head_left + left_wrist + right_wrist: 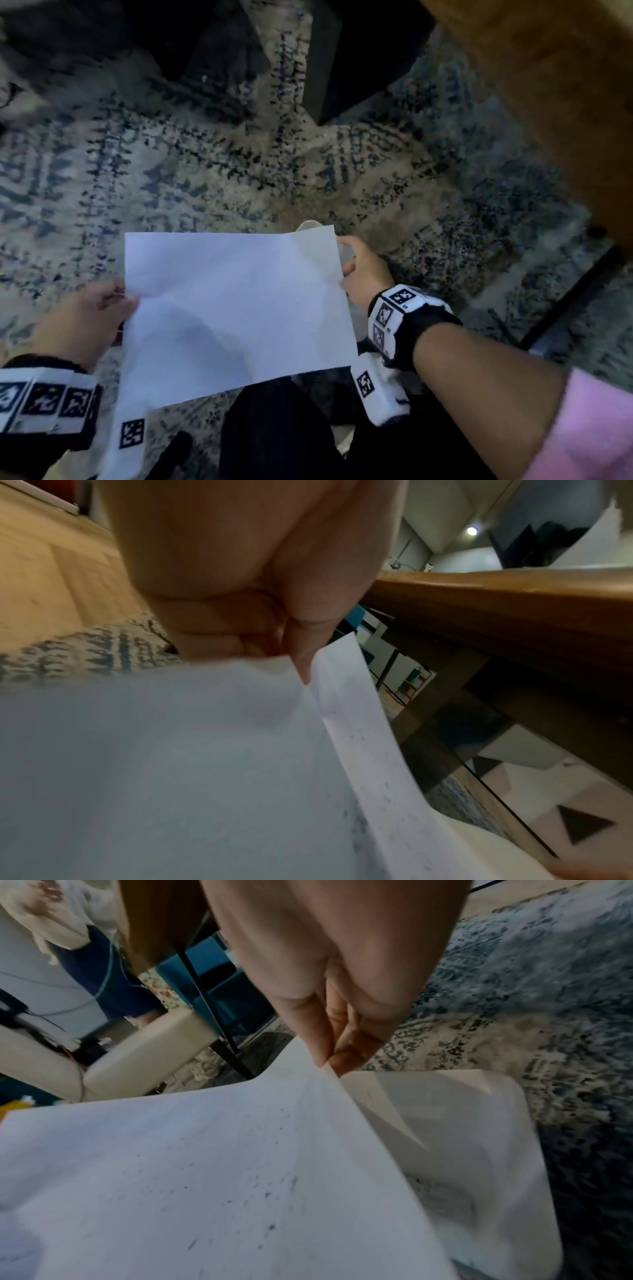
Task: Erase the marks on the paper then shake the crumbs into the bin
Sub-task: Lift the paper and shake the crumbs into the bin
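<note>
Paper [236, 308]: white sheet held in air over bin, dark crumbs on surface. Left hand [85, 315]: fingers pinch left edge. Right hand [363, 270]: fingertips clamped on right edge. Bin [479, 1150]: white, beneath sheet, on patterned rug [205, 171].

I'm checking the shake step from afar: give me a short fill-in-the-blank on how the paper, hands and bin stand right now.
1. The white sheet of paper is held by ____ hands.
2. Dark eraser crumbs lie on the ____.
3. The right hand pinches the sheet's edge above the white plastic ____.
4. The left hand grips the opposite edge, over the patterned blue and beige ____.

Missing words: both; paper; bin; rug
</note>
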{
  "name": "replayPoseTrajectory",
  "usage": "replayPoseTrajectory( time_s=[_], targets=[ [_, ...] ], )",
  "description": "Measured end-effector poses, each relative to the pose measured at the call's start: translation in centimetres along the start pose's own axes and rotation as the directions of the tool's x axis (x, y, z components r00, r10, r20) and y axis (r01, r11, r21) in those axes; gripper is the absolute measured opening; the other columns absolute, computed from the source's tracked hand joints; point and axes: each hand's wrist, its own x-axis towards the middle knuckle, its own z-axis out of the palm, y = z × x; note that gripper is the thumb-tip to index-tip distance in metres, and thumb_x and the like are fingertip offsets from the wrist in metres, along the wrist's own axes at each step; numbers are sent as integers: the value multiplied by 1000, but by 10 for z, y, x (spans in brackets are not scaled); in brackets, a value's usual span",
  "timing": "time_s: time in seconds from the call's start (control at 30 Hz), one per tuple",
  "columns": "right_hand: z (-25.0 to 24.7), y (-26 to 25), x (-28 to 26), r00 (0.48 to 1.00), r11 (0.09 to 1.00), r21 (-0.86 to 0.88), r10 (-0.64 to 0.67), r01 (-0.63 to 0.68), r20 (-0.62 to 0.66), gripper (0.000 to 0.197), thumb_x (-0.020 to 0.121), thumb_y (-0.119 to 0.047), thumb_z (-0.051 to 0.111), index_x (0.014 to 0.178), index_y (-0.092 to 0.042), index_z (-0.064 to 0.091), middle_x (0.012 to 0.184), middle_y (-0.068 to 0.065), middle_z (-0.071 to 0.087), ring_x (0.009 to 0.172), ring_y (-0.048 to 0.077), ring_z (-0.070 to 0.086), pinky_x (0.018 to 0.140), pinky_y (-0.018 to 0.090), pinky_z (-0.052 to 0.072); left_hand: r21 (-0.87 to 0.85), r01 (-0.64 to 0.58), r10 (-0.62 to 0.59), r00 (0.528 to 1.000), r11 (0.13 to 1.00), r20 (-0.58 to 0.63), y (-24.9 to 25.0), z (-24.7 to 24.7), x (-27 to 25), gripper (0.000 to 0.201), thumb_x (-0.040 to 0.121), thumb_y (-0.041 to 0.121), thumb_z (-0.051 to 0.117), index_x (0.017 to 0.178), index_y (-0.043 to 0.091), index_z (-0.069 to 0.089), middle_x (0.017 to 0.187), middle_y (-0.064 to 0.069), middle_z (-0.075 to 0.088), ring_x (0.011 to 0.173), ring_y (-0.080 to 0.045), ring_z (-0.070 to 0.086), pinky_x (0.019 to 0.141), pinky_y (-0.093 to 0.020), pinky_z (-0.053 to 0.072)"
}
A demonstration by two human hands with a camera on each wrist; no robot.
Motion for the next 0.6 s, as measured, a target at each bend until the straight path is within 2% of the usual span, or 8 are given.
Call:
replayPoseTrajectory(
  time_s=[0.1,0.17,0.23,0.3,0.37,0.43,0.5,0.6],
  targets=[
    [6,15,23,1000,998,-62,-22,22,11,66,83,7,52,138,-28,41,92,10,60,87,28,60,78,37,50,40,-42,43,999,998,-10,10,17,-2,15,80,15,57,75,27,66,79,-13,69,74,-33,67,77,-60,53],
    [11,26,38,998,995,-98,-15,21,54,67,83,9,50,139,-26,41,99,10,61,90,27,60,81,37,51,56,-42,44,999,998,-25,13,28,-4,24,81,6,56,67,22,66,63,-1,71,62,-24,67,76,-53,55],
    [15,35,49,994,992,-126,-17,31,108,66,84,9,50,141,-23,39,119,11,58,106,28,57,89,39,49,60,-46,47,999,997,-20,24,39,-12,33,80,0,55,60,24,67,57,6,71,58,-20,67,75,-47,57],
    [17,40,55,989,981,-187,-16,43,145,64,87,2,53,145,-19,34,140,11,47,125,27,47,101,38,42,59,-72,73,997,996,-22,31,49,-19,35,79,-3,53,65,25,68,60,2,71,61,-25,69,62,-40,61],
    [21,43,60,985,946,-317,-8,62,171,62,93,-9,52,149,-17,27,149,9,36,135,26,37,106,35,35,23,-96,97,995,995,-27,37,56,-26,26,80,-7,49,79,12,67,62,-4,70,58,-22,69,47,-22,57],
    [31,38,59,974,875,-459,-53,153,222,62,97,-21,48,151,-15,18,156,9,23,142,24,24,111,34,26,1,-112,112,993,994,-45,41,62,-31,24,80,-9,48,81,7,66,68,-10,70,58,-25,68,47,-21,56],
    [47,25,43,926,816,-479,-172,325,335,67,99,-34,42,152,-14,6,160,6,1,147,19,4,117,36,11,-39,-111,109,992,993,-59,48,67,-38,29,77,-10,48,72,12,66,65,-4,71,54,-22,69,48,-25,57],
    [73,2,-6,777,785,-280,-365,553,513,68,100,-45,30,150,-21,-10,156,-5,-20,143,8,-18,117,36,-8,-114,-79,73,996,990,-56,61,73,-46,36,76,-12,47,62,18,61,66,-5,67,48,-7,66,41,-16,53]
  ],
)
